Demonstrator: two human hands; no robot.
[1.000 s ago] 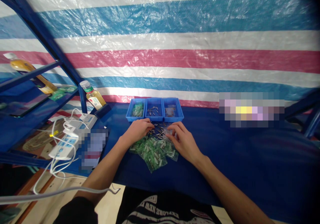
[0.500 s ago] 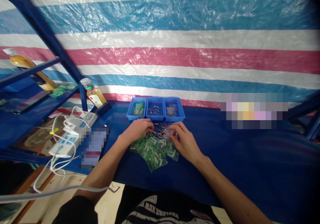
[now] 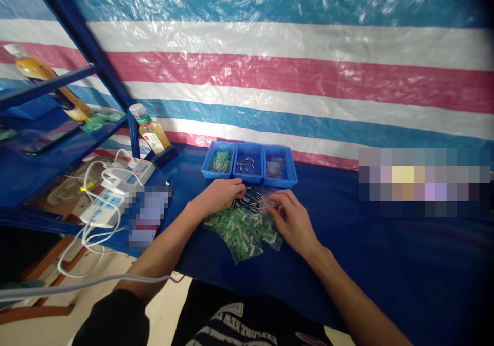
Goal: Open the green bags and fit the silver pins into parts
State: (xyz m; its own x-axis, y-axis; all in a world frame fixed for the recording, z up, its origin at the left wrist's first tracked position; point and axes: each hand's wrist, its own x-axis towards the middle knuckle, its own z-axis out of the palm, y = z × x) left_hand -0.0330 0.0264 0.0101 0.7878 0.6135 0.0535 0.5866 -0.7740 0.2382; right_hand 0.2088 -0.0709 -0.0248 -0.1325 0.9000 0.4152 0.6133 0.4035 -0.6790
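Note:
Thin metal pins with dark and silvery parts lie in a loose pile between my two hands. My left hand is closed with its fingers curled down at the pile's left side; what its fingertips hold is hidden. On the other side, my right hand has its thumb and fingers pinched on a small clear plastic bag. Just in front of the pins lies a heap of green-tinted bags with small white and metal pieces inside.
Behind the pile stand three joined blue bins: the left bin holds green bags, the middle bin pins, the right bin clear bags. Leftward are a phone, a power strip with white cables, and a drink bottle.
The whole view has shifted and tilted a little. Both hands stay at the pin pile, with only slight finger movement.

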